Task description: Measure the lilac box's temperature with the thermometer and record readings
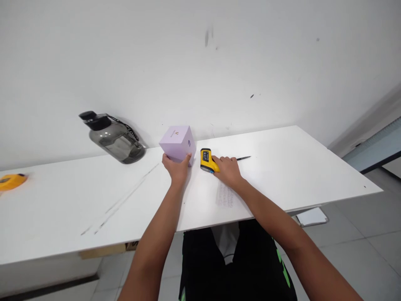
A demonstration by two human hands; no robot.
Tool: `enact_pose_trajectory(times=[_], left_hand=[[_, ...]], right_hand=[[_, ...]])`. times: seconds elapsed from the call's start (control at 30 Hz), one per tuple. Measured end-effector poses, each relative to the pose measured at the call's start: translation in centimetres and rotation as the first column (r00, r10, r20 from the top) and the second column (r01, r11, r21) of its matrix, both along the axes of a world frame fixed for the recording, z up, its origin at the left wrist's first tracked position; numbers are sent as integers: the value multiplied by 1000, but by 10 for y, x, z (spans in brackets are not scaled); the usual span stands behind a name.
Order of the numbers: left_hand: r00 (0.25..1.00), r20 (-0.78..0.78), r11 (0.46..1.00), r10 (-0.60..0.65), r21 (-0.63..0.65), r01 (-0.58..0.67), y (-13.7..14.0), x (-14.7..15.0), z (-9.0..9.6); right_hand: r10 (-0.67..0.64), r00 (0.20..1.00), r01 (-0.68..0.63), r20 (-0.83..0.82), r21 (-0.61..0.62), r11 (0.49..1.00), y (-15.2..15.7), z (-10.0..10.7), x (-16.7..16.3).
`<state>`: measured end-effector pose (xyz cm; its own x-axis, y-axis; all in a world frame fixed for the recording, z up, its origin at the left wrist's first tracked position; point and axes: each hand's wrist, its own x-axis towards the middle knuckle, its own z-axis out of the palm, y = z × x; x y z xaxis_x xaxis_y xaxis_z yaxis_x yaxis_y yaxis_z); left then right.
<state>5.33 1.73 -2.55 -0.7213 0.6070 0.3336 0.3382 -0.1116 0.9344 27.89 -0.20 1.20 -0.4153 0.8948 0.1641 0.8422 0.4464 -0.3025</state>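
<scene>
A lilac cardboard box (180,142) with a small printed emblem stands near the back of the white table. Wrapped around its near lower side are the fingers and thumb of my left hand (178,169). My right hand (228,170) is closed on the handle of a yellow-and-black pistol-shaped meter (206,159) with a dark panel on its head. The meter is just right of the box, with a visible space between them. A thin dark pen-like stick (244,158) pokes out beyond my right hand; its other end is hidden.
On the left, a grey transparent water bottle (117,140) with a black cap stands against the wall. An orange-yellow object (12,182), blurred, lies at the far left. Pinkish marks (224,196) show on the white tabletop (282,175) near its front edge.
</scene>
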Motion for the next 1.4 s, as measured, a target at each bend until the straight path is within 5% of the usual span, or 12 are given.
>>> enact_pose_trajectory(times=[0.23, 0.33, 0.47, 0.63, 0.8, 1.17, 1.4], left_hand=[[994, -84, 996, 77, -46, -81, -3, 2, 6], [963, -240, 990, 125, 90, -106, -16, 11, 14], [928, -372, 976, 21, 207, 61, -34, 26, 26], [733, -585, 916, -348, -43, 400, -39, 37, 30], [633, -566, 838, -527, -223, 498, -34, 38, 25], [615, -524, 806, -589, -321, 498, -34, 35, 23], [499, -600, 771, -625, -574, 275, -43, 44, 36]], right_hand=[[103, 991, -107, 86, 52, 993, 2, -4, -1], [155, 985, -162, 79, 85, 983, 6, -3, 0], [238, 970, -242, 44, 156, 958, 10, -8, 2], [263, 965, -262, 18, 176, 949, 11, -15, -1], [290, 957, -290, 24, 186, 939, 10, -17, -3], [311, 949, -314, 48, 214, 925, 11, -17, -3], [298, 953, -304, 60, 196, 932, 10, -17, -4]])
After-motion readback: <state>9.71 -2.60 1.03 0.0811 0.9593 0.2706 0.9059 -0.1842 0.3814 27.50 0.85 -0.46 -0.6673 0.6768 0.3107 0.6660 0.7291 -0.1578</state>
